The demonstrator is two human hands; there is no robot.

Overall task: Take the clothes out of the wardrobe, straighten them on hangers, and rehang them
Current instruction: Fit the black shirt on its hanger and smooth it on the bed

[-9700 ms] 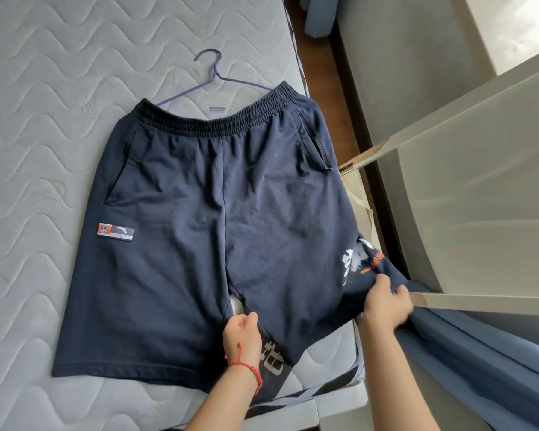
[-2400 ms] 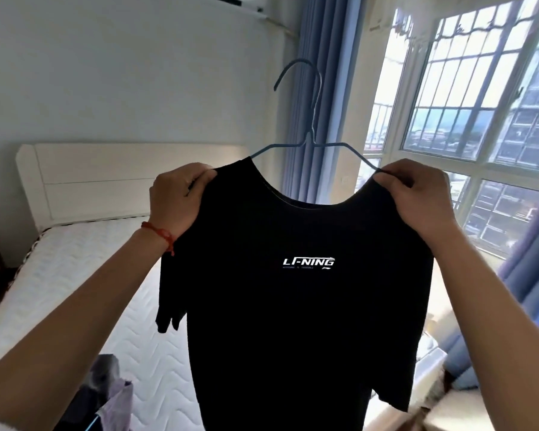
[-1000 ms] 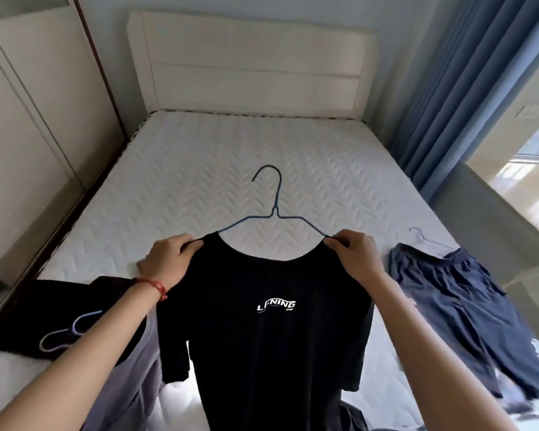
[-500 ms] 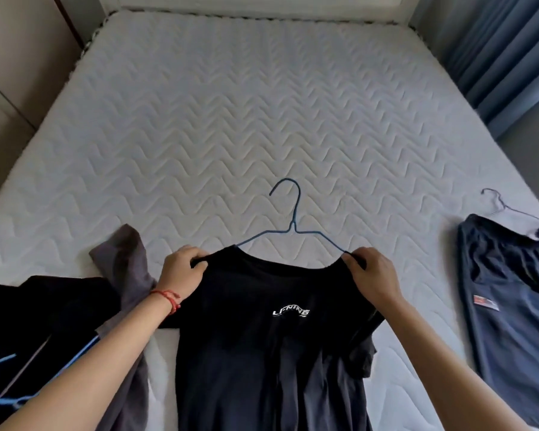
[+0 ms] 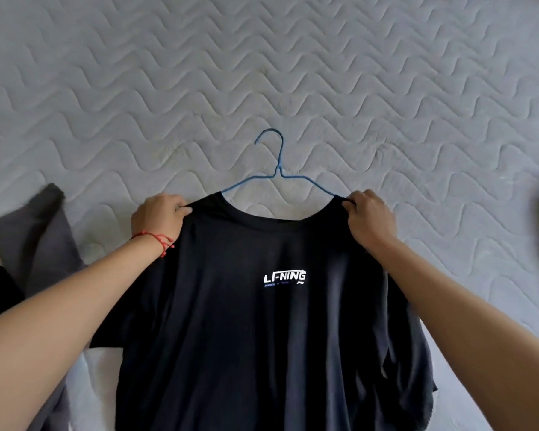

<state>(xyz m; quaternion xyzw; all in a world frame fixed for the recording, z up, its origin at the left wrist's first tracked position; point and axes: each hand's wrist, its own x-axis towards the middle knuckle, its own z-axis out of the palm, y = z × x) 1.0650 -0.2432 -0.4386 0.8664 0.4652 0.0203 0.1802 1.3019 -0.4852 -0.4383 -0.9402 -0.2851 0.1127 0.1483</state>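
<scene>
T-shirt (image 5: 262, 321) lies front-up on the mattress (image 5: 293, 73), logo readable, with the blue wire hanger (image 5: 279, 169) inside the neck and its hook pointing away from me. Laid flat like this, I judge, so the fabric can be pulled square on the hanger without the shirt's weight dragging it off.

My left hand (image 5: 157, 217) pinches the left shoulder seam, fingers curled onto cloth; red string at the wrist. My right hand (image 5: 367, 217) pinches the right shoulder seam the same way. Both knuckles up, forearms reaching forward and slightly outward, hands well apart, one on each side of the collar. Symmetric grip, presumably to tension the shoulders evenly over the wire.

Right side of the shirt body shows folds; not yet smooth.

Grey garment (image 5: 35, 237) lies beside my left forearm, partly under it. Rehanging not yet done.
</scene>
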